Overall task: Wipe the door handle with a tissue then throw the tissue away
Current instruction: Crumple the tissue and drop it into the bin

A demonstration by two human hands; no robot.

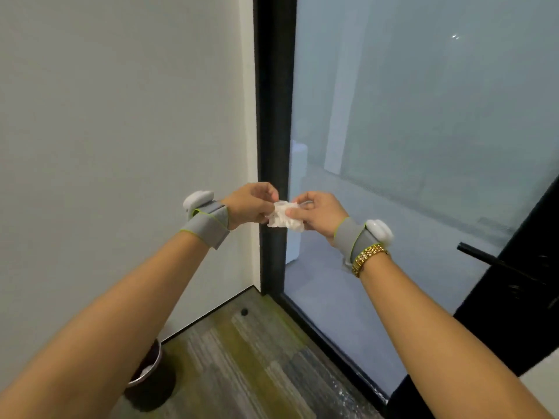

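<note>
Now our left hand (pixel 252 204) and right hand (pixel 317 211) both pinch the crumpled tissue (pixel 284 217) between them. Probably we are bunching it, ready for the bin (pixel 148 373) on the floor.

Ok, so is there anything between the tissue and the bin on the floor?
Nothing visible. Both hands, left hand and right hand, pinch the crumpled tissue in mid-air; the bin stands below left by the wall, partly hidden behind the left forearm.

Tissue (pixel 284 218) pinched between left hand (pixel 251 205) and right hand (pixel 320 213), in front of the door frame (pixel 273 116). Wall (pixel 121 131) left of frame, glass panel (pixel 423 131) right. Door handle (pixel 496 261) far right. Bin (pixel 148 370) on floor (pixel 257 358) lower left, beneath left forearm.
</note>
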